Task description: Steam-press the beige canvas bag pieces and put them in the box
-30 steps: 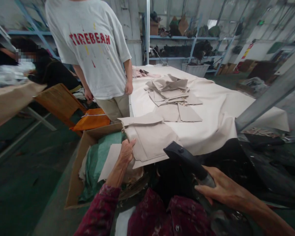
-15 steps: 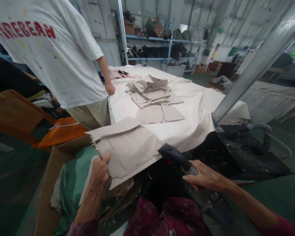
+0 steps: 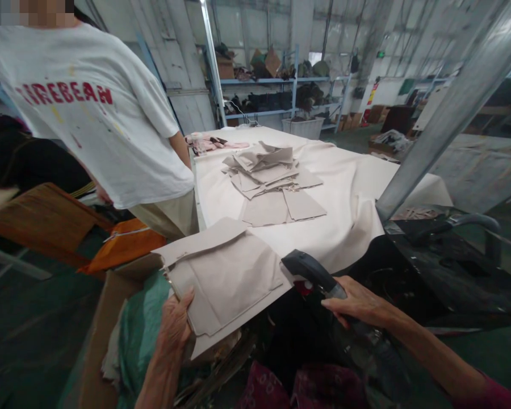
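My left hand (image 3: 177,321) grips the left edge of a beige sewn fabric panel (image 3: 230,275), thumb on top. The panel looks layered, with a flap along its far side and loose threads at its left corner. My right hand (image 3: 357,301) is wrapped around the grey neck of a black hand tool with a curved head (image 3: 309,267); its exact kind is unclear. The tool's head is at the panel's right edge; I cannot tell whether they touch. Beyond the panel, a loose pile of similar beige pieces (image 3: 266,165) lies on the cloth-covered table (image 3: 344,176).
A co-worker in a white shirt (image 3: 97,130) stands at the table's left side. A cardboard box (image 3: 96,335) holding green sacking (image 3: 140,324) is at lower left. A slanted metal post (image 3: 443,119) rises at right beside a black machine (image 3: 443,267). Shelves (image 3: 259,81) stand behind.
The view has tilted upward slightly, so the scene sits lower. The tool's head appears nearer the panel's right edge. The co-worker's hand on the table edge has gone out of sight.
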Available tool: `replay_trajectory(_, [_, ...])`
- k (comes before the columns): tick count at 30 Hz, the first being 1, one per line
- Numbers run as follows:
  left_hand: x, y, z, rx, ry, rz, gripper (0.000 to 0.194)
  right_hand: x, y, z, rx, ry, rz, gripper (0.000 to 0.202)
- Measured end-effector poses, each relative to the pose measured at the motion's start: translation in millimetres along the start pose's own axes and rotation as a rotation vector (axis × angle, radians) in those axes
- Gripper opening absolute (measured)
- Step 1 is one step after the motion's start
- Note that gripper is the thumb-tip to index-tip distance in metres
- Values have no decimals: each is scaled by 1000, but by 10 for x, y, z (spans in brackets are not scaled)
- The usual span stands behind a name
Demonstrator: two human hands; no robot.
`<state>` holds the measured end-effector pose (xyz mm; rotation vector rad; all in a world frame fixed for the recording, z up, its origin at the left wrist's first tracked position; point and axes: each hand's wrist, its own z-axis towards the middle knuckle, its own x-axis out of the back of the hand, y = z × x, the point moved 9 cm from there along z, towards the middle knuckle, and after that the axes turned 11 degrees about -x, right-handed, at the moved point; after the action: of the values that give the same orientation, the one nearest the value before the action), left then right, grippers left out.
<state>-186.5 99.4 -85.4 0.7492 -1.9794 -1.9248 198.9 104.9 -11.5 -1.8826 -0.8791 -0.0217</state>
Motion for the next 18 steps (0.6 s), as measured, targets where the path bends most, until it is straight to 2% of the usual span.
replay_trajectory(4, [130, 26, -62, 39, -43, -47, 41, 166, -50, -23, 17, 41, -9, 26])
replay_trajectory(7, [166, 36, -156, 45, -109, -1, 38, 183, -153, -14, 32, -6, -6, 27])
replay_trajectory(10, [77, -16, -282, 45, -212, 125, 34, 115, -308, 39, 68, -79, 5, 25])
replay_trajectory(13, [-67, -99, -395, 42, -286, 208, 38, 54, -449, 147, 88, -109, 6, 23])
replay_trajectory(18, [-250, -201, -507, 71, -336, 235, 39, -53, -470, 435, 50, -160, 59, 22])
